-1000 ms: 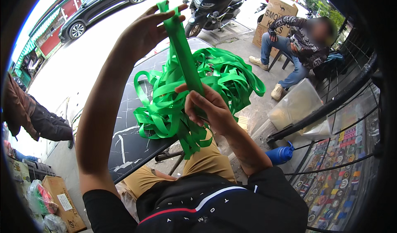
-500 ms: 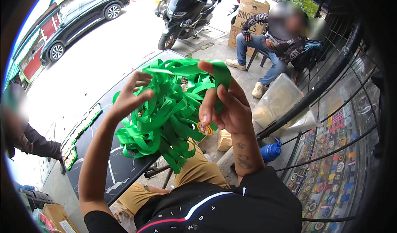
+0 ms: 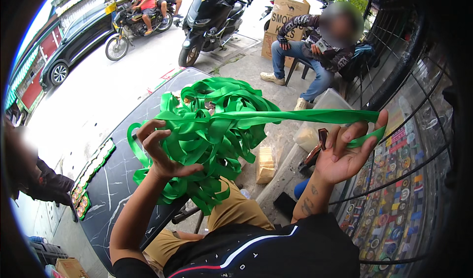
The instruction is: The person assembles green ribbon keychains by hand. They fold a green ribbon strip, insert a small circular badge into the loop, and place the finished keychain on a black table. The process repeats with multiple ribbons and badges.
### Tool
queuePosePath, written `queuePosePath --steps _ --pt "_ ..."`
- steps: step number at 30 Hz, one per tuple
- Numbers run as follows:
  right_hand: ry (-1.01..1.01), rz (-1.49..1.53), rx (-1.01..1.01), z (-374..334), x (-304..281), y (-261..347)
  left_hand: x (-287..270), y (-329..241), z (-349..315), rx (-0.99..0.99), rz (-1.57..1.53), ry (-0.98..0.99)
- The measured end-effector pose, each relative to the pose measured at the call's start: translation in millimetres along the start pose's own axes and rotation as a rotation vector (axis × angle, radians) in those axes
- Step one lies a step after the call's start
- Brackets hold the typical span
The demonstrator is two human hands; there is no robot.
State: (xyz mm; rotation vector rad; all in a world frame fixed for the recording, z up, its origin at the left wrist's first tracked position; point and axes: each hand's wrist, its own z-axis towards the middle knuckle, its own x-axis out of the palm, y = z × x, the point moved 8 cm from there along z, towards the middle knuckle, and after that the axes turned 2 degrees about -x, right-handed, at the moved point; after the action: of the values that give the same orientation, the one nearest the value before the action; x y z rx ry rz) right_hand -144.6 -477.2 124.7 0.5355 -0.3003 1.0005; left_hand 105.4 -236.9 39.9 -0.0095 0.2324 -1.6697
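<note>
A heaped tangle of glossy green ribbons (image 3: 207,145) covers the near right part of the black marbled table (image 3: 123,179). My right hand (image 3: 345,155) is out to the right of the heap, with one ribbon looped over its fingers. That ribbon (image 3: 300,115) stretches almost level from the heap to the hand. A dark brown, shiny-edged piece (image 3: 315,152) shows beside my right fingers; its kind is unclear. My left hand (image 3: 165,152) rests against the heap's left side, its thumb and fingers spread. A row of round, green-edged pieces (image 3: 93,174) lies along the table's left edge.
A seated person (image 3: 320,51) is at the far right, near stacked cartons (image 3: 288,24). A parked scooter (image 3: 209,21) stands beyond the table. Wire grating (image 3: 419,100) and a display of small colourful items (image 3: 384,204) flank my right. Another person's arm (image 3: 49,182) is at the left.
My right hand has moved right, drawing a ribbon out taut from the heap. My left hand has shifted slightly right and lower. A motorcycle with riders has appeared on the road.
</note>
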Motion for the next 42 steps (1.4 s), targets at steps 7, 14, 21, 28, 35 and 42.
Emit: queuePosePath --steps 7,14,21,28,35,42 --pt "-0.031 0.080 -0.044 7 -18 -9 1 -22 41 -0.075 -0.081 -0.026" --pt "0.026 0.262 0.005 8 -18 0 101 16 -1 -0.621 -0.396 0.897" --pt "-0.015 0.078 -0.077 25 -43 28 95 90 -33 -0.798 -0.381 0.673" --pt "-0.193 0.114 -0.054 24 -74 26 75 126 -17 -0.998 -0.681 0.425" --pt "0.677 -0.027 0.708 -26 7 -33 93 33 23 -0.704 -0.575 0.657" --pt "0.810 0.388 0.792 -46 21 -31 76 32 55 -0.691 -0.605 0.768"
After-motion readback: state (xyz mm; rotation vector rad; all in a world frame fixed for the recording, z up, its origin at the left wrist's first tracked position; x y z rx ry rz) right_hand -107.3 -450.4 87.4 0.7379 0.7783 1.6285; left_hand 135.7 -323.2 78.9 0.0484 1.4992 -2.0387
